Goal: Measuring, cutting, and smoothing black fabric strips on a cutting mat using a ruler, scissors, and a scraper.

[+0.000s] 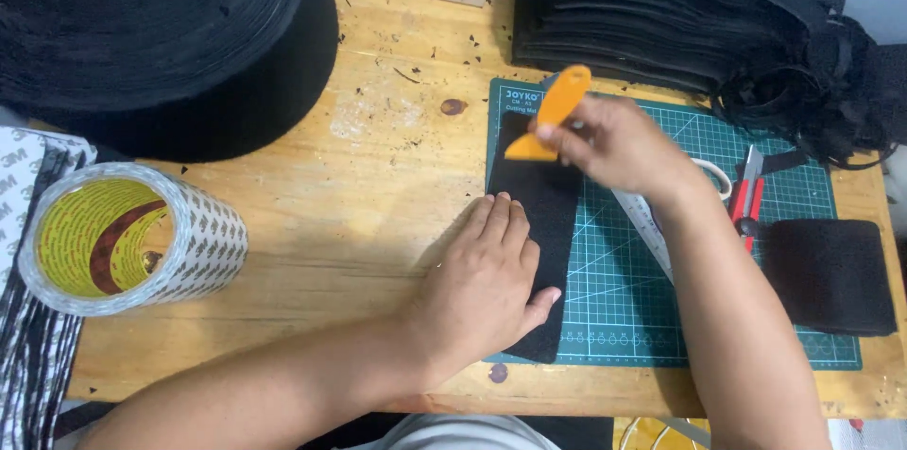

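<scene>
The left hand (pixel 487 280) lies flat, fingers spread, pinning the black felt strip (pixel 540 214) along the green cutting mat's (pixel 614 299) left edge. The right hand (pixel 614 143) grips an orange scraper (pixel 553 110) at the strip's far end; the strip runs lengthwise away from the person.

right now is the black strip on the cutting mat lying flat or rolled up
Flat. The black strip lies spread along the green cutting mat, with the left hand pressing its lower part and the right hand holding an orange scraper over its top end.

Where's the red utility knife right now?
In the head view, the red utility knife lies on the green cutting mat at its right side, just beyond the right hand's wrist, beside a folded black fabric piece.
</scene>
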